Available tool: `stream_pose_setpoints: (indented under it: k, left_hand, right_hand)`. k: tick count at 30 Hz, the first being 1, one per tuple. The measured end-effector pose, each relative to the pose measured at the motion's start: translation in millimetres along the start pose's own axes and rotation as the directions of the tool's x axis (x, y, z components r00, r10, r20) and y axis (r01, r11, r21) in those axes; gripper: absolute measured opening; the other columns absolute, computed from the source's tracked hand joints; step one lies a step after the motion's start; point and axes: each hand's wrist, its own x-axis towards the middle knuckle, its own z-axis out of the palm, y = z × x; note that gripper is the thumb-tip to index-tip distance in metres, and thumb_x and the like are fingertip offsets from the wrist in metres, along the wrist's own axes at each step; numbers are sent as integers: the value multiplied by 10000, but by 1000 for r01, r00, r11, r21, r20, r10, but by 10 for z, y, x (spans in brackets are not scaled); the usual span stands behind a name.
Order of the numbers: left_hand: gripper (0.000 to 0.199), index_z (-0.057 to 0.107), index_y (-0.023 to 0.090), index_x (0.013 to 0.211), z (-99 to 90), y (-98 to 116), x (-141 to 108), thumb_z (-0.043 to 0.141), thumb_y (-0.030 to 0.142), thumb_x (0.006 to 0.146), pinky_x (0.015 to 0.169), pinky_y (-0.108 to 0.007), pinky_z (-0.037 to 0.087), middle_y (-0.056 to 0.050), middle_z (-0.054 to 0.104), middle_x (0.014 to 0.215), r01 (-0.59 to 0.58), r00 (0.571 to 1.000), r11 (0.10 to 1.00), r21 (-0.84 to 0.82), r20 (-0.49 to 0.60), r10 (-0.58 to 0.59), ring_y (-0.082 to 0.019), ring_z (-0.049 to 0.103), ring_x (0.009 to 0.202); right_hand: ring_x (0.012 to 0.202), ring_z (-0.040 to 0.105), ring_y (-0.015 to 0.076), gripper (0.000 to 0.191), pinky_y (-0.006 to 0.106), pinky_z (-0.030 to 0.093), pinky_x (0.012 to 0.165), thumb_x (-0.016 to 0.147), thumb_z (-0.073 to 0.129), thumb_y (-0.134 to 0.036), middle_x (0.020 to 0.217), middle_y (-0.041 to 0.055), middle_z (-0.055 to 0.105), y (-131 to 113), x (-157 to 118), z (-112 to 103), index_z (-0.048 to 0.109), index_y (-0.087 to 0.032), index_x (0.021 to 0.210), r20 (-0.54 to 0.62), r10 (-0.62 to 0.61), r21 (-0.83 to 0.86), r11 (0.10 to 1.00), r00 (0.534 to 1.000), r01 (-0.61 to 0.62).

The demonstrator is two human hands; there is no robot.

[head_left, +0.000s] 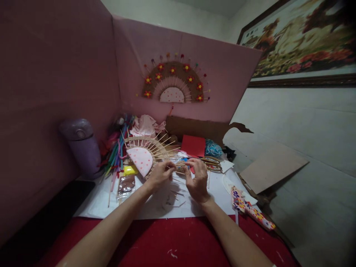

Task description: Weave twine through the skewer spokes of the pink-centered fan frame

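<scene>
Both hands are raised over the white sheet [91, 205], fingertips near each other. My left hand [162, 174] is closed in a pinch, on something too small to make out. My right hand [197, 180] has its thumb and fingers curled together beside a small brownish piece; what it grips is unclear. Just left of my left hand lies a half-round frame of thin sticks [143, 140] with a white, red-dotted half disc [141, 160]. Short stick pieces [178, 193] lie on the sheet below the hands.
A purple bottle [83, 148], coloured stems [115, 155] and a yellow packet [130, 170] are at left. Behind are red paper [193, 145] and blue yarn [213, 148]. Scissors [211, 163] and a flower-patterned glue gun [250, 207] lie right. A flowered fan shape [172, 70] hangs on the pink board.
</scene>
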Motion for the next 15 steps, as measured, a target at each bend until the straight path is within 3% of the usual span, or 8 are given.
stream_pose_setpoints:
  k: [5,15]
  left_hand:
    - [95,614,177,696,9,12,-11,553,235,740,469,-211,353,19,562,536,23,1000,998,-63,5,-23,-95,463,437]
    - [80,677,204,699,14,29,-1,601,182,699,612,-241,374,-19,634,636,-81,996,992,97,-18,83,-139,526,593]
  right_hand:
    - [705,511,173,144,314,337,707,850,525,-254,699,29,585,-35,-23,12,552,-190,723,146,-31,-115,992,989,48]
    - [742,523,188,147,316,320,695,880,458,-211,774,55,623,-3,-37,51,586,-176,819,233,-81,-214,968,969,132]
